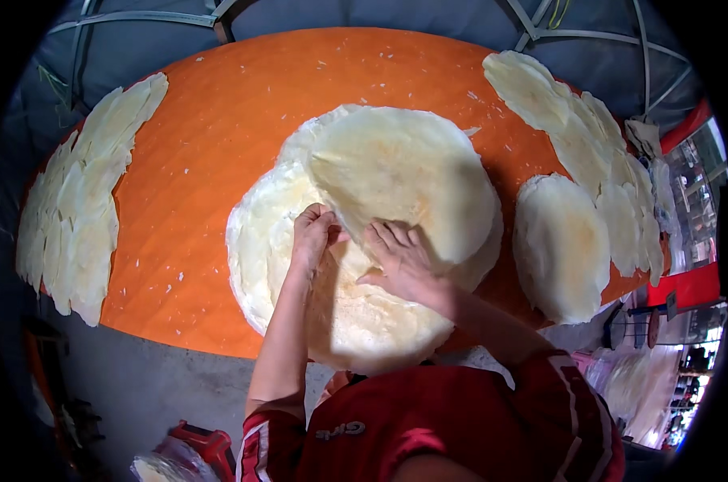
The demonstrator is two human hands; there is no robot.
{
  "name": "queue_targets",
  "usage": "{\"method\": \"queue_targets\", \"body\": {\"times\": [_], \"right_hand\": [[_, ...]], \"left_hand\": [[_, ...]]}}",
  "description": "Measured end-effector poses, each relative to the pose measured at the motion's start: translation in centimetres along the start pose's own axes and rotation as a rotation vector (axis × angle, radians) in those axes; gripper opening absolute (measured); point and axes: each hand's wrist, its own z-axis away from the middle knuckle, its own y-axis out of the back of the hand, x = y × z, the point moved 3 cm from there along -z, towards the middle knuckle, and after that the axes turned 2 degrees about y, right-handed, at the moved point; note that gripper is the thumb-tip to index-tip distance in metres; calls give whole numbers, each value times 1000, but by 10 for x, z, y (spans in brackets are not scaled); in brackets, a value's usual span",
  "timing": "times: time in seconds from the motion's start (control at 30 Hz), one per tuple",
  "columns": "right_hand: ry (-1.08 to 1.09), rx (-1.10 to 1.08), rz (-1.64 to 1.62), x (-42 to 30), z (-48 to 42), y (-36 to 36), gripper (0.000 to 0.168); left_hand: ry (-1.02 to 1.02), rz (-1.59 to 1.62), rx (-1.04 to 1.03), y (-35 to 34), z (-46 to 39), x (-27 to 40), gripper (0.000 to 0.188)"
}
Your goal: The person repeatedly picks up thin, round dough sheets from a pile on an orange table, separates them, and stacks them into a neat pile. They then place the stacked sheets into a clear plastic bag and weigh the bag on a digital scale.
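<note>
Large thin round flatbread sheets lie in an overlapping pile before me on an orange-covered table. My left hand pinches the left edge of the upper round sheet between thumb and fingers. Flat on that sheet's lower left part rests my right hand, fingers spread and palm down. A fold or raised edge runs between the two hands. What lies under the right palm is hidden.
Overlapping sheets cover the table's left end, and more sheets lie along its right end. A separate oval-looking stack sits right of the pile. Pale crumbs dot the cover. A red stool with plastic-wrapped sheets stands at lower left.
</note>
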Motion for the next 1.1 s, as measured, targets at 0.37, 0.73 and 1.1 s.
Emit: {"method": "queue_targets", "body": {"times": [0.37,0.73,1.1], "right_hand": [[30,-106,71,57,-43,115,32],[132,16,-118,68,21,53,35],[10,141,77,46,97,-6,33]], "left_hand": [[108,-12,190,28,53,-37,15],[370,-178,34,15,63,-35,8],[215,445,-478,-49,91,-47,46]]}}
